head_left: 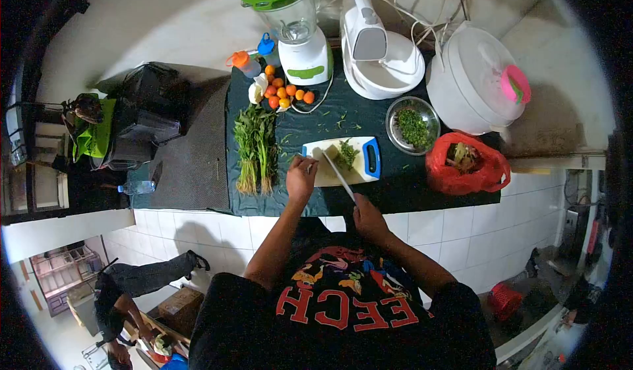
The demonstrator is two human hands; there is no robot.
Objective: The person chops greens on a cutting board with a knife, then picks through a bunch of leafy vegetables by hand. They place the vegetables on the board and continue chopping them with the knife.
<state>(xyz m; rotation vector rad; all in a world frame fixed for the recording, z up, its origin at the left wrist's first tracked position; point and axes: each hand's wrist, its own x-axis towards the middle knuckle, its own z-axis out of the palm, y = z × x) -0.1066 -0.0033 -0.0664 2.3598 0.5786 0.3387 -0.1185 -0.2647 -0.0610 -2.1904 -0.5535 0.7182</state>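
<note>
Head view: two bare hands at a cutting board (356, 174) laid flat near the front edge of a cloth-covered table (405, 189), seemingly so placed that both reach it without stretching. The right hand (368, 216) is closed around the handle of a kitchen knife (340, 175); the blade slants over the board, its tip directed away from the wearer. Chopped greens (347, 154) lie on the board, between the blade and the blue handle end, leaving the knife its own side. The left hand (301, 177) is narrow, thumb and fingers drawn together at the board's left end, near the blade; whether they pinch anything cannot be told. Rooted leafy greens (247, 147) lie left of the board, roots toward the wearer, and a bowl (393, 137) of cut greens stands to its right; each is thus close to one hand. A red plastic bag (455, 180) adjoins the bowl. Pose: both forearms rise from the wearer's sides and converge on the board; the left wrist is bent inward, while the right hand sits lower, just off the board's near edge.
</note>
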